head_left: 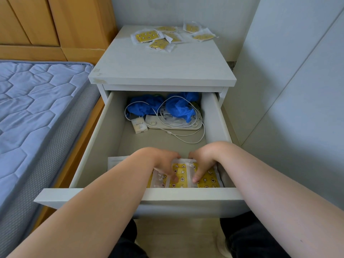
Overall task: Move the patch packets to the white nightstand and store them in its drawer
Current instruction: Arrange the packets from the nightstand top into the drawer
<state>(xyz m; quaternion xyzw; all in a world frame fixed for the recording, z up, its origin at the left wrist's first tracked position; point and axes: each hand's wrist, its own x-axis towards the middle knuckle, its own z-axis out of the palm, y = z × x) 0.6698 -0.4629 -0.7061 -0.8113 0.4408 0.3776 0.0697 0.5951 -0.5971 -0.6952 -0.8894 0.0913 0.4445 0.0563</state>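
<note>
The white nightstand [162,67] has its drawer [186,195] pulled wide open. Both my hands reach into the drawer's front end. My left hand [160,162] and my right hand [202,162] sit side by side on a row of yellow patch packets [181,176] lying flat against the drawer front. Each hand has its fingers curled over the packets' far edge and its thumb pressed on top. Several more yellow patch packets [159,40] lie scattered at the back of the nightstand top.
At the drawer's back lie blue gloves [147,107], a white cable [186,135], a flat white device [173,125] and a small "Face" sachet [139,125]. A blue mattress [37,108] borders the left. A pale wall [288,90] stands close on the right.
</note>
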